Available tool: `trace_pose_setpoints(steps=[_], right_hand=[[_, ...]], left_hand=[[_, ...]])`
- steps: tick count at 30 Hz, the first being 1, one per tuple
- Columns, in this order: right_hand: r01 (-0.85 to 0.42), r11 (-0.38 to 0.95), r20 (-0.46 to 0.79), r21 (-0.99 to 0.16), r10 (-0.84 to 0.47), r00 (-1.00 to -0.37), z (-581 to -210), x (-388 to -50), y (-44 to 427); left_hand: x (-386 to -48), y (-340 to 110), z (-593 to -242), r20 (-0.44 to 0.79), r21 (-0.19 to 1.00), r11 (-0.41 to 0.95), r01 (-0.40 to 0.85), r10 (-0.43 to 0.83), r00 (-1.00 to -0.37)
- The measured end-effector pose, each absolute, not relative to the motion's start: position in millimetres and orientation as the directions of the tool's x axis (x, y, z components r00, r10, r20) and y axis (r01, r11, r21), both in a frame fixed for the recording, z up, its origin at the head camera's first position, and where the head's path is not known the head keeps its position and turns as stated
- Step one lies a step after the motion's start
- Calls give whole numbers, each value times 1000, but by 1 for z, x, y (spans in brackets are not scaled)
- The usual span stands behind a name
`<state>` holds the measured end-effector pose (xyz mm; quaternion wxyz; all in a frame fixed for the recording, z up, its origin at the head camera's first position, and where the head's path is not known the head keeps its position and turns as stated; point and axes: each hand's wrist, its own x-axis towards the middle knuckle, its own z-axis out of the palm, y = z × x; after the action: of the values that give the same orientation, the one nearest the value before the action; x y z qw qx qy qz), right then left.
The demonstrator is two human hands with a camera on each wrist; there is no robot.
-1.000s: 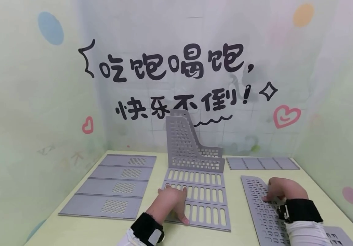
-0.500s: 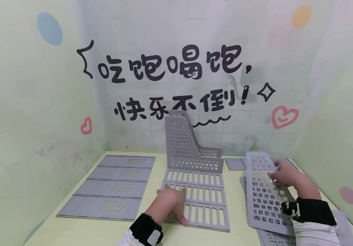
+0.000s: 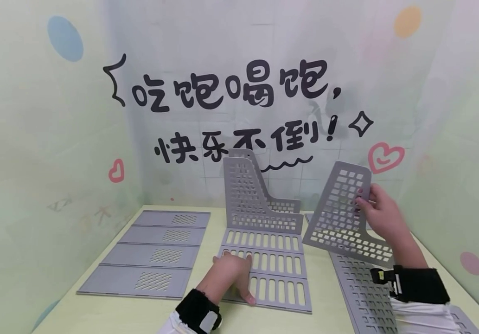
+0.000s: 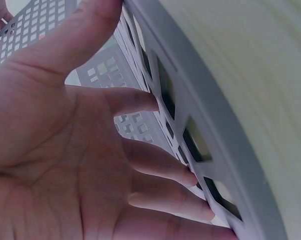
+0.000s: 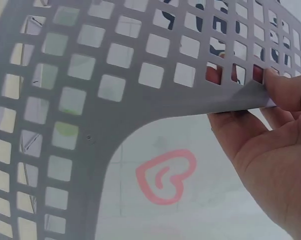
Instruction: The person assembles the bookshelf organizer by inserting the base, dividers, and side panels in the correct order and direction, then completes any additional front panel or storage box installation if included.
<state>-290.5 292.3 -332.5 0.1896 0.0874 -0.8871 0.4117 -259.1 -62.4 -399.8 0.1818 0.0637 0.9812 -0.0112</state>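
Grey held panel [image 3: 339, 213] partly hides lower panel [image 3: 364, 293].

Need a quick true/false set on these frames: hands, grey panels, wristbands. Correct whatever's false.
1. The right hand holds a cutaway panel. True.
2. That panel is solid. False: rows of holes are cut through it.
3. The left hand touches nothing. False: the left hand rests on the slotted sheet.
4. Two standing panels are at that sheet's far end. True.
5. The diagonal-slot sheet stands upright. False: that one lies flat.
6. Both wristbands are black. True.
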Motion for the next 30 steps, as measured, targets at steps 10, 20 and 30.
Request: trace_pose_setpoints(steps=[10,20,30], right_hand=[[-319,691,397,-648,-51,-916,-345,-298,275],[-307,704,368,-640,-70,-927,-344,-300,267],[-396,680,399,-617,-163,-902,-353,-303,240]], left_hand=[[-259,-63,-400,-359,3,990,138,130,-924],[-261,-63,-401,-369,12,992,125,121,-922],[-261,-63,-401,-366,18,992,123,121,-923]])
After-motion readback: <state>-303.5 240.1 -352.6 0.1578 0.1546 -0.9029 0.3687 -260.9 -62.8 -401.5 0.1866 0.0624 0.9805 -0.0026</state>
